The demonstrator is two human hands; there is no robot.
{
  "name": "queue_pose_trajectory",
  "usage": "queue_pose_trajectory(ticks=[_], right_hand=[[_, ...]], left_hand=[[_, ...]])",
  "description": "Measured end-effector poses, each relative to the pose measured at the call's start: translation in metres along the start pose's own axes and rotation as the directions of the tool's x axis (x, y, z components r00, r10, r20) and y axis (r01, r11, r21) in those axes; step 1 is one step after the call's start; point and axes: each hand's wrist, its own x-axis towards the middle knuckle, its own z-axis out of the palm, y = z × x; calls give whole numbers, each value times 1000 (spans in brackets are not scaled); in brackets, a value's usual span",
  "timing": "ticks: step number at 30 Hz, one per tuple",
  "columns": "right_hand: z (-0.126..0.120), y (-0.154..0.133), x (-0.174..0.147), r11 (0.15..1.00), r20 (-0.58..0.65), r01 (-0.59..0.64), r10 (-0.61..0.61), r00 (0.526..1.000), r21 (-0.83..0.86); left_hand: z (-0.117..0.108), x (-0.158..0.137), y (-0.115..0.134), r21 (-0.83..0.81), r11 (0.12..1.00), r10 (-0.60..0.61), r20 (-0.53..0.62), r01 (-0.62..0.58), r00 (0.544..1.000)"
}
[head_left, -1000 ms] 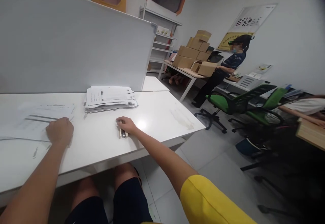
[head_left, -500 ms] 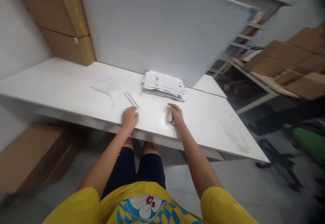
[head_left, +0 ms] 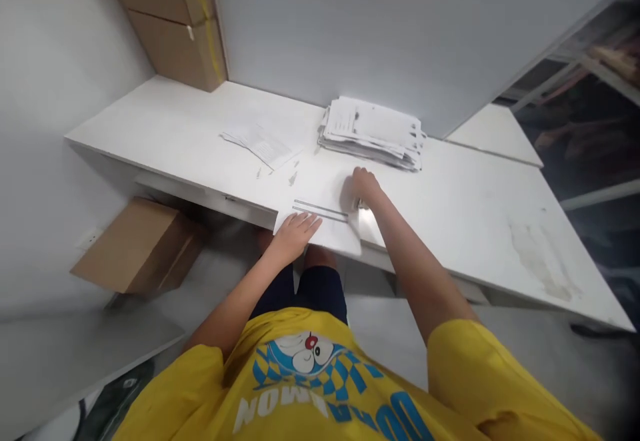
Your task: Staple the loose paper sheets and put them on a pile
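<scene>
My left hand [head_left: 295, 236] lies flat with its fingers stretched out on a white sheet [head_left: 341, 236] at the table's front edge. Two thin dark parallel lines [head_left: 323, 212] run across this sheet just beyond the fingertips. At the sheet's right side, my right hand [head_left: 367, 186] is closed with the knuckles up. A small item [head_left: 361, 204] shows under it, mostly hidden, and I cannot make out its kind.
A stack of papers [head_left: 375, 131] lies at the back of the white table [head_left: 450, 194]. Loose printed papers [head_left: 267, 146] are to the left. Cardboard boxes [head_left: 175, 44] stand at the far left corner, and another box [head_left: 133, 244] is below the table.
The view has swung right. My left hand has flattened onto the sheet. My right hand, which held a small pale object upright, has turned over and come close to the sheet's right edge.
</scene>
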Motion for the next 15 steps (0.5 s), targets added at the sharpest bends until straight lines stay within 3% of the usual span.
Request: queue_pose_trajectory(ticks=[3, 8, 15], right_hand=[[5, -9, 4, 996, -15, -81, 80, 997, -39], [5, -14, 2, 994, -9, -96, 96, 995, -53], [-9, -24, -12, 996, 44, -87, 86, 995, 7]], left_hand=[[9, -7, 15, -53, 998, 29, -43, -31, 999], [30, -19, 42, -83, 995, 39, -98, -47, 994], [54, -8, 79, -6, 984, 177, -163, -181, 971]])
